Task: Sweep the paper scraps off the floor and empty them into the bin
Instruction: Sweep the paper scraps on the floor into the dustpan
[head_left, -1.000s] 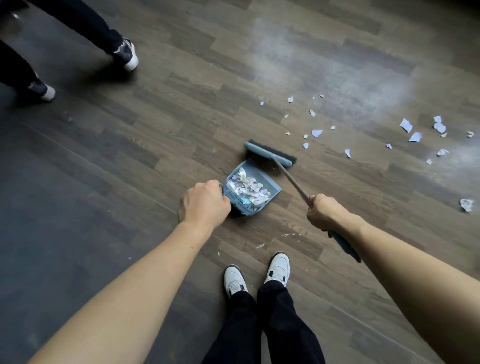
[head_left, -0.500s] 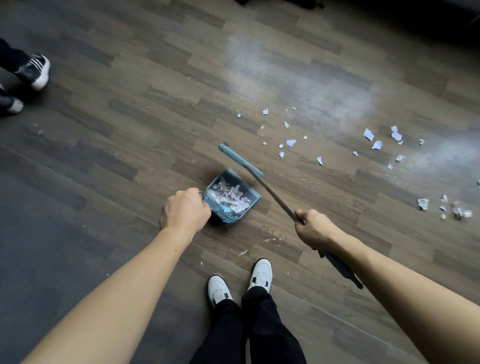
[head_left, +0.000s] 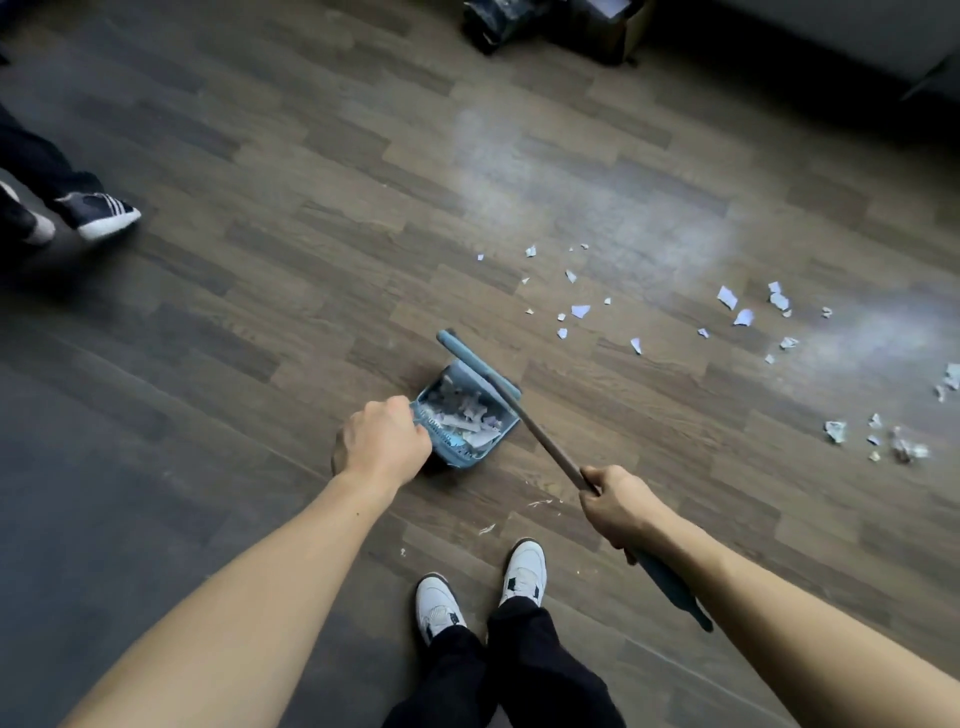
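paper scraps, small white torn pieces (head_left: 579, 310), lie scattered over the dark wood-plank floor (head_left: 260, 260) ahead and to the right of us, in a near cluster, a second group (head_left: 744, 316) further right and a crumpled few (head_left: 906, 449) near the right edge, while a good heap already sits in the blue plastic dustpan (head_left: 464, 415). our left hand (head_left: 387, 441) is closed in a fist round the pan's handle, fingers (head_left: 363, 415) curled tight, and we judge it holds the pan tipped back so the load keeps inside. our right hand (head_left: 615, 506) is wrapped round the grey shaft of the blue-headed broom (head_left: 475, 366), its fingers pressed about the pole, the dark blue grip end jutting behind the wrist; the head rests across the pan's mouth, likely to pin the scraps while we shift. two thin slivers (head_left: 540, 503) lie just in front of our white trainers (head_left: 524, 571). against half a second ago, the broom head has drawn back over the pan rather than reaching beyond it, the view has tilted up to show dark bags and a cardboard box (head_left: 597, 26) at the far wall, and a bystander's navy striped shoe (head_left: 101, 215) has come further into view at left. no bin is plainly in sight.
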